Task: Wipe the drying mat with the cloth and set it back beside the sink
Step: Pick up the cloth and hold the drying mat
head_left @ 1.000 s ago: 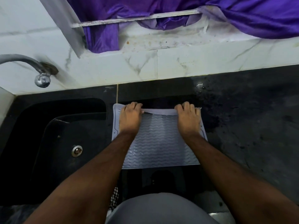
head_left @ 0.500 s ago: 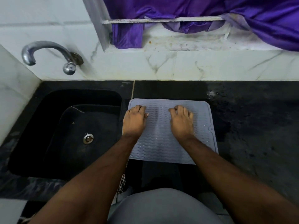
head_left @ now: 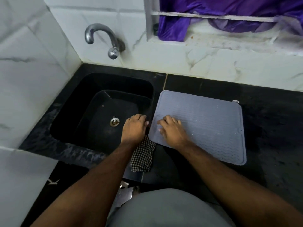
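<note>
1. Nearest the camera, the person's grey-clothed body fills the bottom edge, and both bare forearms reach forward over the counter (head_left: 270,128), a black speckled slab.
2. A black-and-white checked cloth (head_left: 142,157) hangs over the counter's front edge, between the two forearms, partly under the left wrist and touching the mat's near-left corner.
3. The left hand (head_left: 134,126) sits palm down at the sink's right rim, just left of the mat; its fingers are bent, but whether they grip anything cannot be told.
4. The right hand (head_left: 172,131) lies palm down on the left part of the mat, fingers loosely spread and resting on the surface, slightly blurred.
5. The drying mat (head_left: 209,122), grey-blue with a wavy ribbed texture, lies flat on the counter just beside the sink, its left edge at the rim.
6. The sink (head_left: 101,82) is a black basin with a metal drain (head_left: 114,122) in its floor.
7. Farther back, a curved metal tap (head_left: 105,38) juts from the white marble-tiled wall.
8. Farthest, purple fabric (head_left: 229,9) drapes over a white window ledge.
</note>
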